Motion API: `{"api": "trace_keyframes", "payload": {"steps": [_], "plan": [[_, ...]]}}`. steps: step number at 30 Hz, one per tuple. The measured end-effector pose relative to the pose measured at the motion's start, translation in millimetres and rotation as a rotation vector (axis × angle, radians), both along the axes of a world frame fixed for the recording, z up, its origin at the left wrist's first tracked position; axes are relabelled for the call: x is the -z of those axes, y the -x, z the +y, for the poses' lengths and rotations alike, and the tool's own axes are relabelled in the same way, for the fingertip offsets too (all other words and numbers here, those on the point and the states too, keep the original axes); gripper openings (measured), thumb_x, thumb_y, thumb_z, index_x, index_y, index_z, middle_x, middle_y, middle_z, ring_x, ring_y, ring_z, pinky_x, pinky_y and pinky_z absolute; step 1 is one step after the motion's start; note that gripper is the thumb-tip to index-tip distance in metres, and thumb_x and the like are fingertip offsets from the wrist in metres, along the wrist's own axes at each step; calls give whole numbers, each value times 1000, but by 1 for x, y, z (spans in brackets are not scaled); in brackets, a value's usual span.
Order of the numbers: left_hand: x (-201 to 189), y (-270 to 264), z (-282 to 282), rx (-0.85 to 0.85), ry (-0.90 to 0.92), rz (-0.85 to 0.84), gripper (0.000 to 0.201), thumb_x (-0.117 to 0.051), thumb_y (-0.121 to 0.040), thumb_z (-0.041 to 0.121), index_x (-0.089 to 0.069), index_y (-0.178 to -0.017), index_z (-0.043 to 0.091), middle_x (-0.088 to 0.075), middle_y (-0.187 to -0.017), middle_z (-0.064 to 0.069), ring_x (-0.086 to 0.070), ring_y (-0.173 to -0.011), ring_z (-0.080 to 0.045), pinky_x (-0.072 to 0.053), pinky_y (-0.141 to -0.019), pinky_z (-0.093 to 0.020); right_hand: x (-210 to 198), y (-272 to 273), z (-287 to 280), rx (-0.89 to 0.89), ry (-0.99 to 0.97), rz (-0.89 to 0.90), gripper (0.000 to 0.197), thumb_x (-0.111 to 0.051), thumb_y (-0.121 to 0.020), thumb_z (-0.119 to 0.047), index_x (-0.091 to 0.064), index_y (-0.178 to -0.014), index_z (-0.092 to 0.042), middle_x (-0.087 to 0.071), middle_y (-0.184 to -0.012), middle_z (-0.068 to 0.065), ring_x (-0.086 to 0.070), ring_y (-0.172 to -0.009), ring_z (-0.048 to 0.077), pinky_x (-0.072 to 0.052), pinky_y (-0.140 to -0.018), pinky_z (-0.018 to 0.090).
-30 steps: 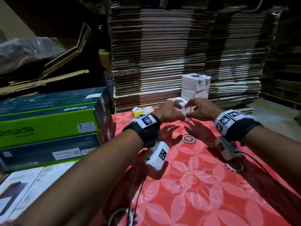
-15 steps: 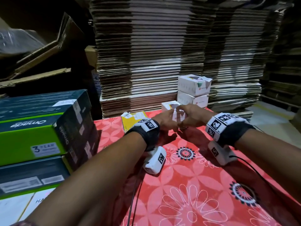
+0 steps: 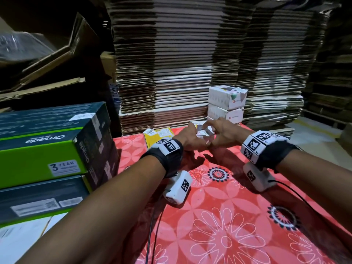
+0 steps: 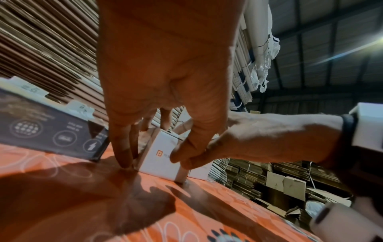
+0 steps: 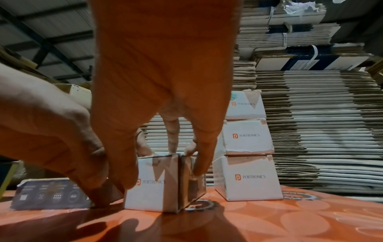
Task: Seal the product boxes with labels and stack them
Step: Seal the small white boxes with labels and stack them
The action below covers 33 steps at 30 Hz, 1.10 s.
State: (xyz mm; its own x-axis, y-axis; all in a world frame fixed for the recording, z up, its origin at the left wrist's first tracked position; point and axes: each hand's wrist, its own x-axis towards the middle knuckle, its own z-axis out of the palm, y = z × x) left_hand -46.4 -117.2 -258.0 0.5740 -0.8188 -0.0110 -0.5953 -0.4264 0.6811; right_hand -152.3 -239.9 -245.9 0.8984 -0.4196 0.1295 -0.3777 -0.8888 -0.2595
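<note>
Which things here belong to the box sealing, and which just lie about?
In the job:
small white cardboard box, held by left hand and right hand
stack of white boxes

Lying about:
green and dark cartons
yellow packet
flattened brown cardboard

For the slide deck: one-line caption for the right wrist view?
Both hands grip a small white box on the red tablecloth, beside a three-box stack.

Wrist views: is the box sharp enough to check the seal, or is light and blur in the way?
Right wrist: small white box fairly sharp, logo readable, hand shadows on the cloth. Left wrist: box softer, lens flare upper right. Head: dim, edges blurred.
</note>
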Motion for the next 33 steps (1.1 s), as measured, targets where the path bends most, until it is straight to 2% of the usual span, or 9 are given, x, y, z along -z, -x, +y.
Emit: {"api": "trace_keyframes", "payload": {"steps": [3,5,7,10,14,17,20,23,33], "plan": [[-6,10,10,19,6,-52,55,-78,-72,39,-59,-110,4,-68,-85,-7,-68,-84,-27,-47,-63,-29,-1,6,9,19,-17,-15,80,-79,-76,-42,-45,-147,-25,-50,-128,18,-56,-109,29,-44,-82,28],[-13,16,19,14,3,-56,31,-77,-76,31,-63,-94,9,-63,-85,-8,-60,-82,-27,-42,-60,-28,-2,9,14,17,-19,-22,83,-83,-78,-36,-46,-149,-16,-56,-133,17,-58,-116,30,-46,-85,27],[-14,19,26,-32,-11,-58,23,-75,-82,17,-59,-96,10,-58,-92,-7,-53,-84,-23,-39,-60,-29,-5,15,21,-8,-30,-9,76,-84,-79,-35,-53,-144,-11,-62,-133,13,-61,-115,28,-49,-89,30],[-12,21,35,-30,-37,-55,40,-75,-80,12,-53,-114,11,-60,-92,-5,-55,-84,-24,-43,-62,-28,-8,27,33,-34,-17,-2,67,-83,-82,-29,-57,-141,-13,-65,-130,12,-62,-114,28,-48,-90,31],[-14,31,55,-45,-17,-54,58,-78,-75,16,-52,-127,17,-67,-97,-9,-65,-79,-24,-56,-70,-34,-13,45,50,-60,5,-63,52,-78,-84,-25,-64,-133,-19,-73,-109,7,-66,-91,21,-41,-69,19],[-23,43,74,-30,7,-20,57,-76,-79,9,-52,-130,16,-62,-82,-3,-61,-58,-15,-50,-57,-26,-21,60,61,-60,-24,-102,54,-81,-80,-27,-67,-131,-21,-66,-81,-7,-60,-69,8,-36,-55,7],[-34,57,96,-13,29,-11,63,-77,-78,6,-53,-136,12,-66,-86,-7,-62,-54,-14,-53,-55,-26,-30,77,79,-69,-33,-129,57,-87,-74,-31,-68,-127,-23,-69,-88,-2,-63,-77,13,-47,-67,18],[-45,74,122,21,58,8,61,-78,-78,1,-55,-134,8,-64,-104,-17,-66,-70,-25,-62,-78,-43,-40,96,100,-92,-56,-162,57,-91,-71,-30,-69,-123,-22,-72,-96,3,-68,-86,19,-56,-79,29],[-71,121,221,92,74,-99,48,-73,-58,25,-72,-104,12,-74,-95,-21,-74,-71,-30,-61,-75,-53,-62,143,182,-195,12,-187,51,-90,-71,-35,-69,-116,-22,-72,-80,-4,-70,-74,17,-59,-70,35]]}}
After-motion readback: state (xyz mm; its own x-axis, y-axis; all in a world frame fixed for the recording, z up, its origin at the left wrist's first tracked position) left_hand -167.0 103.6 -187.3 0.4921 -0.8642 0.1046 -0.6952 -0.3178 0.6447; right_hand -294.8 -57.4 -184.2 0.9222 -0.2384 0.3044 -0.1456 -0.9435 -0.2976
